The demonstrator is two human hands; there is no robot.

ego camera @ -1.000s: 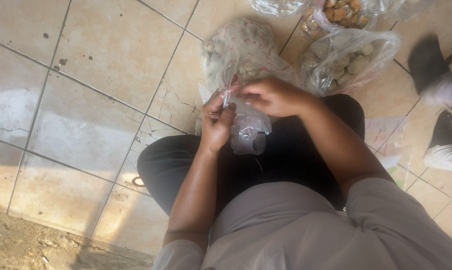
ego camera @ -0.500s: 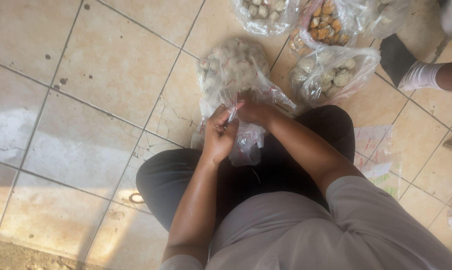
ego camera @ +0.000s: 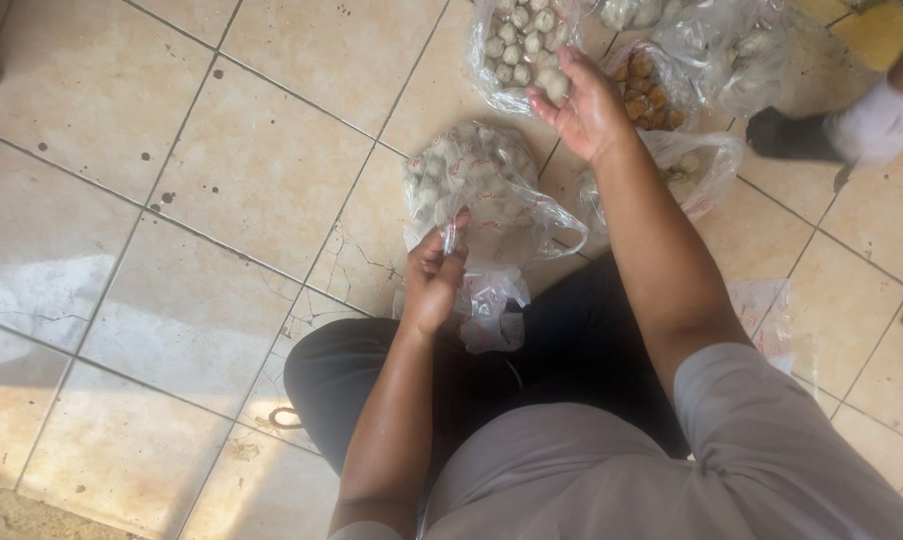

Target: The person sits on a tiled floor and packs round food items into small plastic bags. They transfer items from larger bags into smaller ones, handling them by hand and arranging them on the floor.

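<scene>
Meanwhile the left hand (ego camera: 434,282) pinched the neck of a clear plastic bag of pale balls (ego camera: 472,185) that lay on the tiled floor (ego camera: 222,170), long axis pointing away from the person. The right hand (ego camera: 584,108), fingers half open, cupped one ball (ego camera: 557,86) over a farther bag (ego camera: 520,45).

Thin clear plastic bags on glossy, cracked ceramic tile.

The small bag (ego camera: 487,300) pinched by the left hand (ego camera: 434,280) is seen as clear, crinkled plastic film with a sheen. The larger bags (ego camera: 517,45) near the right hand (ego camera: 584,110) are made of the same glossy film; matt, pale round lumps are seen inside. The floor (ego camera: 222,180) is glazed beige tile, shiny, cracked and speckled. Matt grey cloth is worn as a shirt (ego camera: 592,470), matt black cloth as trousers (ego camera: 352,370).
</scene>
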